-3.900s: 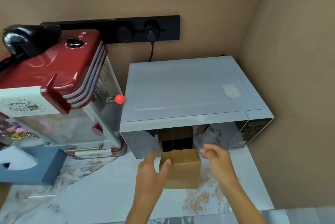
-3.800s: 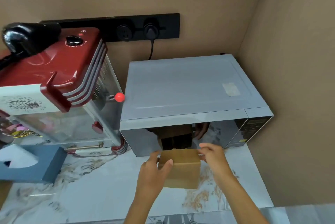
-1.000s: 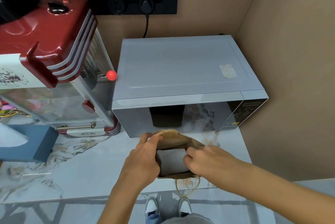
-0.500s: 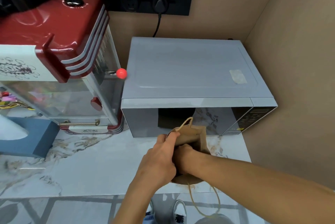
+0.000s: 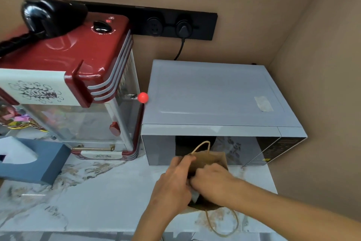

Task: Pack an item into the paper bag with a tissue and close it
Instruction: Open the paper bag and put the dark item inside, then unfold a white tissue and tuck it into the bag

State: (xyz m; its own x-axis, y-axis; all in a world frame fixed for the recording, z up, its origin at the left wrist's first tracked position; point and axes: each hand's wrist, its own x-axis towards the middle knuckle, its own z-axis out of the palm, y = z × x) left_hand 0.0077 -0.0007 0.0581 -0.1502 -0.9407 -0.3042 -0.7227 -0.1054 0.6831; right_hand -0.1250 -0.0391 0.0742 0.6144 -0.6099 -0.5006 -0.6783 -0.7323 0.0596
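Your brown paper bag [image 5: 210, 159] stands open on the marble counter [image 5: 97, 197], just in front of the microwave [image 5: 214, 100]. One twine handle sticks up at the back; the other trails toward you. Your left hand [image 5: 173, 184] pinches the bag's left rim. Your right hand [image 5: 212, 181] is curled at the mouth, touching a pale tissue [image 5: 194, 196]; whether it grips it, I cannot tell.

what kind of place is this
Probably a kitchen or snack counter: a microwave and a red popcorn machine stand side by side on a marble-look counter, under a wall socket strip.
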